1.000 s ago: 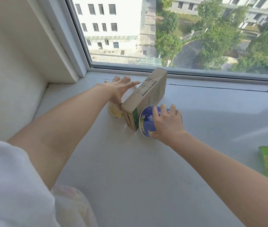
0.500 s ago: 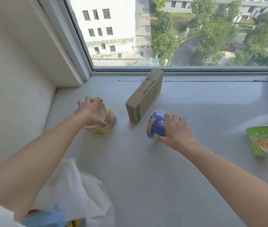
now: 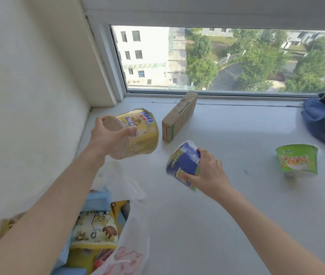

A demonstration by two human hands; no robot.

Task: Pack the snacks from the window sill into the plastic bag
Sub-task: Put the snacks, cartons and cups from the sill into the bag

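Observation:
My left hand (image 3: 108,135) grips a yellow noodle cup (image 3: 139,133) by its base and holds it tilted in the air above the sill's left end. A blue noodle cup (image 3: 183,163), tipped on its side and lifted off the grey window sill (image 3: 227,195), sits in my right hand (image 3: 209,173). Below my left forearm lies the open white plastic bag (image 3: 131,241), with several snack packs inside. A brown cardboard box (image 3: 179,116) stands on edge near the window. At the right, a green noodle cup (image 3: 296,159) sits upside down on the sill.
A blue cloth (image 3: 324,122) is bunched at the sill's far right against the window frame. The white wall (image 3: 28,96) closes the left side. The window glass (image 3: 217,60) runs along the back.
Both hands have lifted their cups off the sill and drawn them back toward me. The view has pulled back, so the bag and its contents now show.

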